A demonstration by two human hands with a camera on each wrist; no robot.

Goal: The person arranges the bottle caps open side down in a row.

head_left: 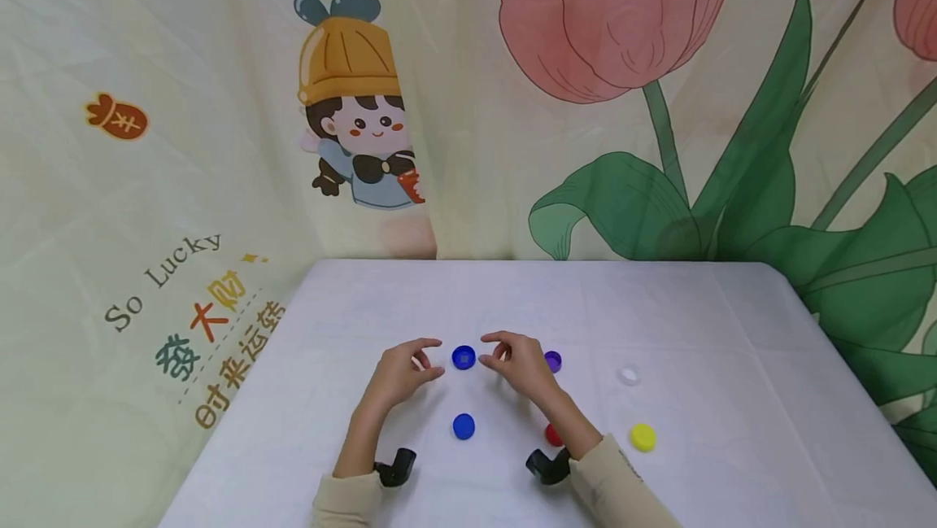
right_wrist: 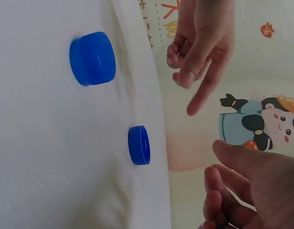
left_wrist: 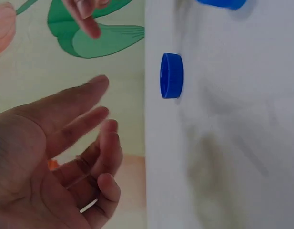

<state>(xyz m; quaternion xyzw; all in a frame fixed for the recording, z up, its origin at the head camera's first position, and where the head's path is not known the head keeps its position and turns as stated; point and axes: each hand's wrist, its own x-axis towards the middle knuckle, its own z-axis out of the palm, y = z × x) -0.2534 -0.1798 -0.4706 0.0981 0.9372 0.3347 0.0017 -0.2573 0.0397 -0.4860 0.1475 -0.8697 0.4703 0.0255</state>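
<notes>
A dark blue cap [head_left: 464,358] lies with its hollow side up on the white-covered table, between the two hands. My left hand [head_left: 403,369] is held above the table to the left of it, thumb and forefinger apart. On the other side, my right hand [head_left: 521,361] mirrors that pose. Neither hand holds anything or touches the cap, as the left wrist view shows with a gap around the ribbed cap [left_wrist: 172,76]. Nearer the person stands a short, round blue tub-like piece [right_wrist: 93,58], also seen in the head view [head_left: 464,427].
Right of the right hand lies a purple cap [head_left: 552,361], partly covered by it. A red round piece [head_left: 554,435] shows beside the right forearm. Farther right are a clear or whitish ring-like cap [head_left: 628,374] and a yellow round piece [head_left: 643,438]. A printed curtain [head_left: 468,105] hangs behind.
</notes>
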